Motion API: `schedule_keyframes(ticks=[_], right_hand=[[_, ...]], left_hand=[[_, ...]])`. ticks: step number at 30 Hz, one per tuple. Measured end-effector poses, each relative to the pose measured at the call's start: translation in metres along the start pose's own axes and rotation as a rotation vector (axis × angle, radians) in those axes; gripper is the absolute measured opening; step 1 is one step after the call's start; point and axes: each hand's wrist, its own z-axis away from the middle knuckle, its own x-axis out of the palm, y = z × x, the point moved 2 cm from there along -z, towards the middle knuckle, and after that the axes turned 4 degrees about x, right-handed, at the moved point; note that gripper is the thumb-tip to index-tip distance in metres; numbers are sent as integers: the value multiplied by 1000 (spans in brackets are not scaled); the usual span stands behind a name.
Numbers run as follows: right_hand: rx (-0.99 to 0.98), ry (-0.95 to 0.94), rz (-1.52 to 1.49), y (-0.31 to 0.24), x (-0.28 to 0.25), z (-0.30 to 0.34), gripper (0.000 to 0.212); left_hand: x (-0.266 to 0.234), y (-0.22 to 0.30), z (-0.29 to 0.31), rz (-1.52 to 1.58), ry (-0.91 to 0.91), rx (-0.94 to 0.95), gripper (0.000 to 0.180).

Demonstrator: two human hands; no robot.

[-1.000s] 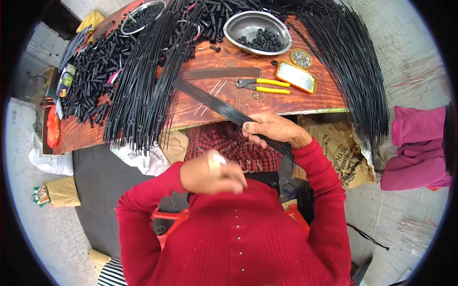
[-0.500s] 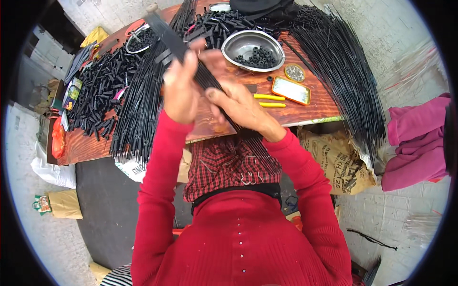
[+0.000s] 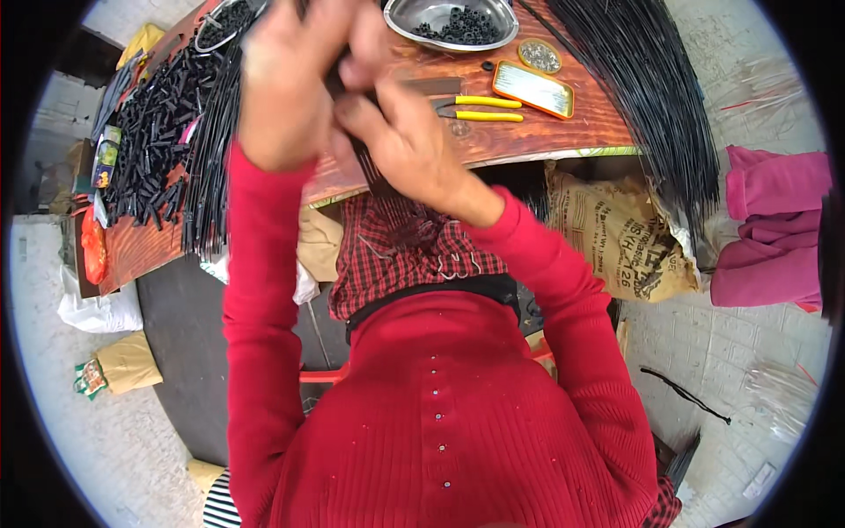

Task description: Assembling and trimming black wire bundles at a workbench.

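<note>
A bundle of thin black rods [image 3: 373, 174] slants from the top of the view down over my lap. My right hand [image 3: 409, 145] is closed round its middle, with the thumb along the bundle. Just above, my left hand [image 3: 286, 92] is wrapped about the upper part, its fingers curled over and blurred by motion. The bundle's upper end is hidden by this hand and the picture's edge. Right of my hands, yellow-handled pliers [image 3: 480, 108] lie on the wooden table [image 3: 563, 145].
A steel bowl [image 3: 506, 35] with small black rings stands at the back, beside a round tin [image 3: 540, 55] and an orange-rimmed tray [image 3: 533, 88]. Long black rods [image 3: 651, 97] hang over the right edge. Black tube pieces [image 3: 154, 141] heap up at left. A sack [image 3: 607, 229] stands below.
My view has tilted down, so the table sits higher in the picture. My left hand, earlier partly spread beside the bundle, has closed round it. My right hand keeps its hold.
</note>
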Motion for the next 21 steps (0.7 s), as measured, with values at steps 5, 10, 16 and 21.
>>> schedule_keyframes(ticks=[5,10,16,21], right_hand=[[229,28,89,63,3,89,19],[370,53,-54,55,12,119,20],[358,71,-105,50,16,112,21],[434,-104,-62,83,-3,100,31]], left_hand=[[19,-83,87,-32,200,-192,29],[29,-90,109,245,64,-211,26],[27,-84,97,321,51,-219,28],[13,-106,93,311,167,-202,29]])
